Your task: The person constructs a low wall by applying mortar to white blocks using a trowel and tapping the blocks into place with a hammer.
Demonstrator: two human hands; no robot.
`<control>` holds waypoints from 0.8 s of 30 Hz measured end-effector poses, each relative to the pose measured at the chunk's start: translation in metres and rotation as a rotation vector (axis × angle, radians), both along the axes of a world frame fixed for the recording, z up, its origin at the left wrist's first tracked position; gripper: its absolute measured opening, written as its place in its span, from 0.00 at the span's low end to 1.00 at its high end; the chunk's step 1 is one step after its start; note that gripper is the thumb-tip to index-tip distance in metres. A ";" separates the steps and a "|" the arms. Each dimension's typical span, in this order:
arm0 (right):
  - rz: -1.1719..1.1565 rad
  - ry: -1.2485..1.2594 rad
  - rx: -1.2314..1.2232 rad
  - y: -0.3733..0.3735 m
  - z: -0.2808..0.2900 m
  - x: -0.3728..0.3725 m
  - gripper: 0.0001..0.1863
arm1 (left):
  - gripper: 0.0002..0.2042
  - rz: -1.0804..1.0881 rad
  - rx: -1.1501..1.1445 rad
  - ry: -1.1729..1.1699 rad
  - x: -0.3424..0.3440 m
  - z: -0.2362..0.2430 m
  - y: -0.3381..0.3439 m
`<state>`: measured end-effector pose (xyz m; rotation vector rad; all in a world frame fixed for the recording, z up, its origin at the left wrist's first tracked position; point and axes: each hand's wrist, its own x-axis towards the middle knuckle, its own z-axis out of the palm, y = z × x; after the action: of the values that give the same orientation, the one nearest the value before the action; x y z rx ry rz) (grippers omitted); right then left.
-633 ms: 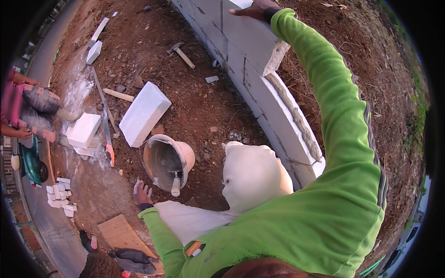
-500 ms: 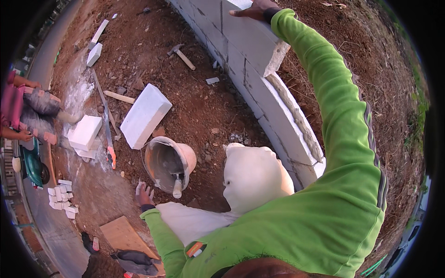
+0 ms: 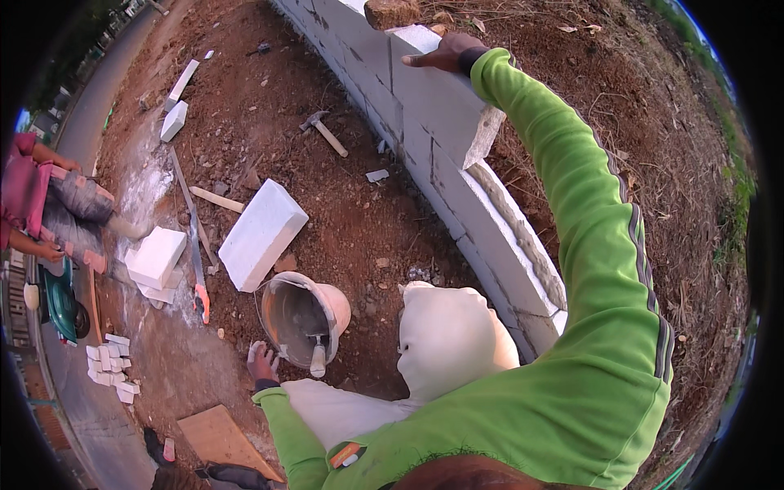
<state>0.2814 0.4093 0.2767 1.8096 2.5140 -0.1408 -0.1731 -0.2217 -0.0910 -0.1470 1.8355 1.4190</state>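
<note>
A: Wall [image 3: 457,188] first. Where does it run?

B: A low wall of pale blocks, running from the top centre down to the right of the kneeling person, on red-brown ground [image 3: 269,122]. Its near top course carries a strip of grey mortar [image 3: 523,237].

A: And the hands?

B: The right hand [image 3: 445,53] is stretched far out and lies flat on the top block [image 3: 425,41], fingers spread, gripping nothing. Just beyond it a brown stone [image 3: 392,12] sits on the wall. The left hand [image 3: 263,363] is down on the ground beside the bucket [image 3: 304,317], fingers loosely spread; I can't tell whether it holds anything.

A: What is in the bucket?

B: Grey mortar on its inside, and a trowel [image 3: 317,355] with its handle sticking out over the near rim, just right of the left hand.

A: Other big pieces?

B: A loose white block [image 3: 263,234] lies on the ground just up-left of the bucket. A smaller block [image 3: 157,257] sits further left, near another person [image 3: 49,204] seated at the left edge.

A: Smaller things?

B: A hammer [image 3: 325,131] lies on the ground near the wall, well away from both hands. A saw with an orange handle [image 3: 198,269] lies between the two blocks. A little pile of white offcuts [image 3: 110,371] sits at lower left, and a flat board [image 3: 220,441] lies below the left hand.
</note>
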 end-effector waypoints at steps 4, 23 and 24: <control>0.020 -0.030 -0.012 -0.002 0.003 -0.003 0.56 | 0.21 -0.008 -0.005 0.002 -0.001 -0.001 0.000; 0.124 0.333 0.031 -0.007 -0.020 0.035 0.44 | 0.24 0.016 -0.017 0.028 0.001 0.000 -0.003; 0.126 0.345 0.040 -0.009 -0.022 0.035 0.45 | 0.24 -0.008 -0.052 0.062 0.002 0.000 -0.003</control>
<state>0.3165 0.3999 0.2551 1.7651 2.8703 -0.4358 -0.1714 -0.2249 -0.0915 -0.1231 1.9217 1.3851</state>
